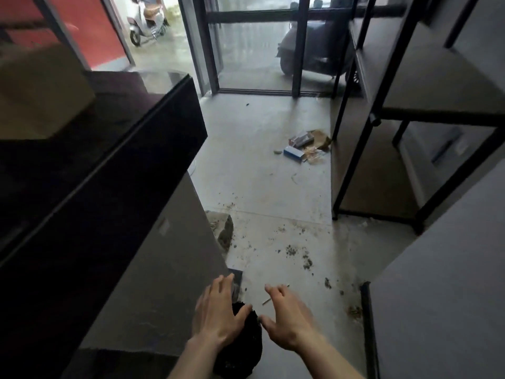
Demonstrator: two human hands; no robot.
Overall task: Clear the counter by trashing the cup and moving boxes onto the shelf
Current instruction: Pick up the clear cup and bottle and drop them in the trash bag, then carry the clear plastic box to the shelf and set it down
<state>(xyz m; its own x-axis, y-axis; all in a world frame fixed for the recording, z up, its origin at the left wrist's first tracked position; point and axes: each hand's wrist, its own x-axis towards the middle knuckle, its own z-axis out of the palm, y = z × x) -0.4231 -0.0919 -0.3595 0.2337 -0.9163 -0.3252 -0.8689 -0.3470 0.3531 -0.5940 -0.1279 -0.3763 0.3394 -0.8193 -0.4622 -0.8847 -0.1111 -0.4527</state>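
Observation:
A tan cardboard box [41,91] sits on the dark counter [114,149] at the upper left. Low in the view, a black bag [240,348] stands on the floor beside the counter's grey side. My left hand [218,310] hovers over the bag's left edge, fingers spread, thumb touching the bag's top. My right hand [287,315] is just to the bag's right, fingers apart and holding nothing. No cup is visible. The black metal shelf [426,110] stands at the right with bare boards.
Scattered litter, a blue-and-white carton [293,154] and torn cardboard [318,138], lies on the floor near the shelf's leg. Dirt crumbs dot the grey floor. Glass doors [254,45] stand ahead, with scooters parked outside. A grey wall edge is at the right.

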